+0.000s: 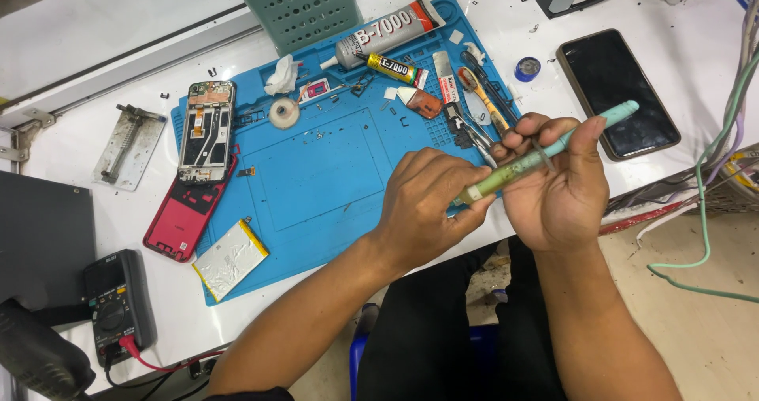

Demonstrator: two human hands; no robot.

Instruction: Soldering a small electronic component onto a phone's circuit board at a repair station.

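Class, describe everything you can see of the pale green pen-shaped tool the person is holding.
The pale green pen-shaped tool is a slim, plastic-looking stick, mint at its upper end and grubby, darker green toward the lower end, where a whitish collar sits. It lies tilted, its upper end pointing up and right over the dark phone. The right hand wraps its middle; the left hand pinches the lower end. Its tip is hidden by fingers. It is held above the edge of the blue mat.

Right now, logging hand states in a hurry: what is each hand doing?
Left hand: closed, pinching the lower end of the pale green pen-shaped tool.
Right hand: closed around the same tool's middle.
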